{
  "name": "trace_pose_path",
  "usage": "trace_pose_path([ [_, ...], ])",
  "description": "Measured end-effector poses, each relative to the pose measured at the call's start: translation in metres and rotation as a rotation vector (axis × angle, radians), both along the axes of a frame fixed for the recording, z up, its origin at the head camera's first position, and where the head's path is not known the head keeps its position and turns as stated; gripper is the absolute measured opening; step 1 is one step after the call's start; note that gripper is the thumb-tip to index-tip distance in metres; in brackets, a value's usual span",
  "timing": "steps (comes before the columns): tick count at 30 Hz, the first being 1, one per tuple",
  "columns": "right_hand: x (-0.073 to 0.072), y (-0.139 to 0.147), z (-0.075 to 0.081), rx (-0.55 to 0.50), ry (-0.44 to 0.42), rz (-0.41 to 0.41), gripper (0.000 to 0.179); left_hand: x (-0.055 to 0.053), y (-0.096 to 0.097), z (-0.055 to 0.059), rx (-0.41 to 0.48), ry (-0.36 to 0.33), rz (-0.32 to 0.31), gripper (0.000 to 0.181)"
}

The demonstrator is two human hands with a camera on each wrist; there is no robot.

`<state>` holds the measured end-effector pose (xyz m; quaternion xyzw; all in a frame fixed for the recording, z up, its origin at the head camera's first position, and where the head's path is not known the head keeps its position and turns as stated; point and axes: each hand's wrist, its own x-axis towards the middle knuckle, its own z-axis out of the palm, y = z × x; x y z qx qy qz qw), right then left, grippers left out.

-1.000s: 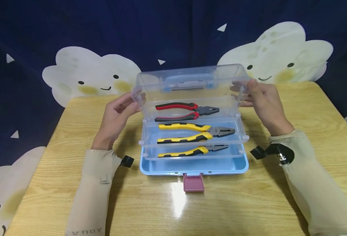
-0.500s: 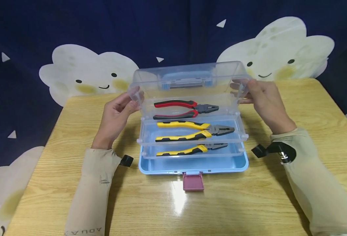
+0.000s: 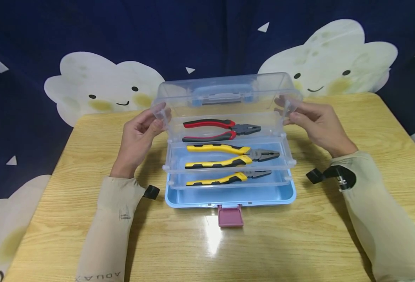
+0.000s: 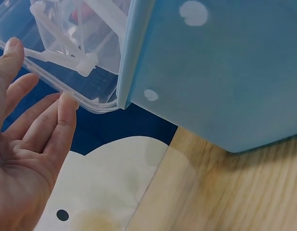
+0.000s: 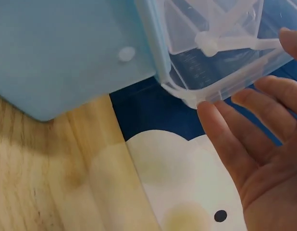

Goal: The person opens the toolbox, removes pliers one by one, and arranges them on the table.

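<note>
A blue toolbox (image 3: 228,199) stands with its clear lid (image 3: 225,87) raised and its stepped clear trays spread out. In the upper tray lie pliers with red and black handles (image 3: 211,123). Yellow and black pliers (image 3: 218,149) rest one tray lower, with a second yellow-handled pair (image 3: 216,181) below them. My left hand (image 3: 139,131) holds the lid's left side, thumb in front and fingers behind. On the opposite side my right hand (image 3: 320,125) holds the lid likewise. Both wrist views show fingertips at the lid's rim (image 4: 86,103), beside the white hinge arms (image 5: 244,44).
A pink latch (image 3: 230,217) hangs down at the toolbox's front. The box stands on a wooden table (image 3: 179,250). Behind the table's far edge hangs a dark blue curtain (image 3: 207,35) with white clouds.
My right thumb has slid down off the lid's upper corner to the inner edge, and the right wrist has shifted slightly outward. The left hand keeps its hold; the pliers stay in place.
</note>
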<state>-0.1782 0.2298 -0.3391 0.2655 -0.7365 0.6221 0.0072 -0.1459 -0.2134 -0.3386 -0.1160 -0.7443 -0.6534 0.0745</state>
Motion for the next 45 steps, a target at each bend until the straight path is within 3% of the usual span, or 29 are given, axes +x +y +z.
trace_pose_path([
  [5, -0.003, 0.001, -0.006, -0.014, 0.008, -0.035, 0.039, 0.0, 0.002, 0.0, -0.019, 0.005, 0.022, 0.04],
  [12, -0.003, -0.004, -0.013, -0.192, -0.085, -0.012, 0.041, -0.001, 0.007, -0.001, -0.021, 0.023, 0.065, 0.038],
  [19, -0.003, -0.008, -0.016, -0.377, -0.182, 0.04, 0.044, -0.003, 0.017, 0.0, 0.035, 0.001, 0.119, 0.037],
  [29, -0.004, -0.012, -0.014, -0.302, -0.244, -0.081, 0.044, -0.003, 0.023, 0.0, 0.041, -0.022, 0.171, 0.039],
  [38, -0.006, -0.013, -0.014, -0.253, -0.304, -0.138, 0.045, -0.002, 0.019, -0.001, 0.029, -0.041, 0.104, 0.04],
  [45, -0.007, -0.015, -0.016, -0.251, -0.318, -0.158, 0.048, -0.002, 0.017, -0.003, -0.071, -0.06, 0.1, 0.038],
])
